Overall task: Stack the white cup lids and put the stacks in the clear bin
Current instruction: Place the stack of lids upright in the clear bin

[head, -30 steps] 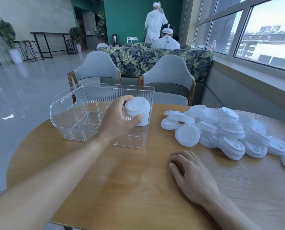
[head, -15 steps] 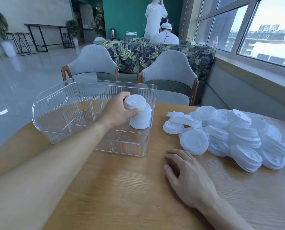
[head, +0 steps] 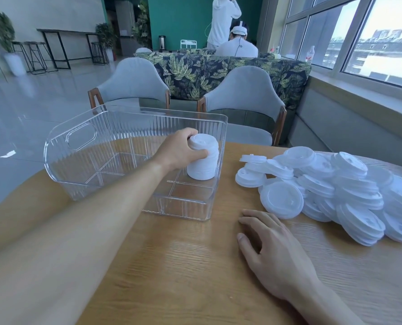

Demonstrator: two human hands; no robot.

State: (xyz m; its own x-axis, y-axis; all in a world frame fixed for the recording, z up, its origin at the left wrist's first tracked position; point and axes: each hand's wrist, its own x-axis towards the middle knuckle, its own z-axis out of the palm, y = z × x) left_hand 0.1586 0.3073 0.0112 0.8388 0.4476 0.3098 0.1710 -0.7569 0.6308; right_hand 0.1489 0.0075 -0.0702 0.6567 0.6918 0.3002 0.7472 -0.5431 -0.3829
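- Head view: the left hand (head: 180, 152) curls its fingers and thumb round a stack of white cup lids (head: 202, 160), gripping it near the top.
- The stack stands upright inside the clear bin (head: 82, 191), in the near right part of it, close against the right wall; its base appears to touch the bin floor, though the clear plastic makes that hard to be sure of.
- The right hand (head: 269, 250) lies palm down on the wooden table (head: 172, 277), fingers loosely spread, holding nothing, just beside the pile of loose lids (head: 331, 191).
- The step in hand looks like setting a finished stack into the bin.
- Most of the task seems left: the pile to the right of the bin is large and unsorted.
- The next move calls for letting go without tipping the stack, which is tall and light, then gathering loose lids from the pile and nesting them all facing one way.
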